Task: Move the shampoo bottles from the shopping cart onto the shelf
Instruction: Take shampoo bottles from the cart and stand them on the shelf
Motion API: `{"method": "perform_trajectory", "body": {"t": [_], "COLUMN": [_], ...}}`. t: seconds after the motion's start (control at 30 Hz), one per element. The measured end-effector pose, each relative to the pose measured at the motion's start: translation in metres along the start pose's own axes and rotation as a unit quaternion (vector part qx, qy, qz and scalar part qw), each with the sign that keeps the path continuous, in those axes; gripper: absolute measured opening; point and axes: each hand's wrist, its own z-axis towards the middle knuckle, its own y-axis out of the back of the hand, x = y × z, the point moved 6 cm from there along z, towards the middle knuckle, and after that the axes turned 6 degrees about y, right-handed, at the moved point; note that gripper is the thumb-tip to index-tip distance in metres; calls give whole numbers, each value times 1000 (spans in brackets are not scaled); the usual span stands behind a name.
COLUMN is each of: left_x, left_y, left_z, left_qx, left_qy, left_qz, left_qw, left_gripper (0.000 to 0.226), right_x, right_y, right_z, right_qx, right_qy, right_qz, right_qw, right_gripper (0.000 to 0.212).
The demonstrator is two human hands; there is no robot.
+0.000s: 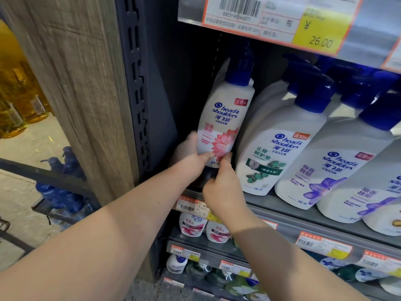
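The left hand (191, 155) is curled round the lower left side of a white shampoo bottle (225, 118), thumb lying across the front of its pink flower label and the other fingers hidden behind. The right hand (221, 185) comes up from below, its fingertips (226, 158) pinched against the bottle's bottom edge, steadying rather than carrying. Between them the bottle stands nearly upright at the far left end of the shelf (282, 203), just beside a green-labelled bottle (269, 153) in the row to its right; whether its base has touched the board I cannot tell, since both hands cover it. This looks like the placing step, almost finished. Next the bottle wants seating square and both hands opening without tipping it (the pump top sits close under the price tag rail (271, 20) above). Low on the left, blue pump tops show in the shopping cart (58, 187), so more bottles remain.
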Motion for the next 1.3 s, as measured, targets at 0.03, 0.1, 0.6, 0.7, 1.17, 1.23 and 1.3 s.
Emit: {"method": "perform_trajectory", "body": {"t": [0.03, 0.1, 0.6, 0.7, 1.17, 1.23, 1.3], "left_x": [0, -1, -13, -10, 1, 19, 37], "left_y": [0, -1, -1, 3, 85, 122, 161], "left_z": [1, 2, 4, -4, -188, -218, -245], "left_qx": [-4, -10, -12, -21, -36, -74, -111], "left_qy": [2, 0, -7, 10, 38, 77, 116], "left_qz": [7, 18, 58, 40, 32, 83, 110], "left_qw": [1000, 1000, 998, 999, 998, 991, 981], "left_gripper": [49, 48, 50, 69, 28, 32, 34], "right_x": [0, -1, 4, 8, 47, 57, 73], "right_y": [0, 0, 3, 5, 72, 70, 60], "right_z": [2, 4, 17, 9, -126, -144, -157], "right_qx": [0, 1, -18, -1, 103, 127, 151], "right_qy": [-3, -7, -39, -33, 71, 62, 81], "right_qz": [-3, -8, -16, -9, -44, -41, -54], "right_qw": [1000, 1000, 999, 999, 991, 989, 984], "right_gripper": [79, 79, 66, 66, 48, 45, 43]}}
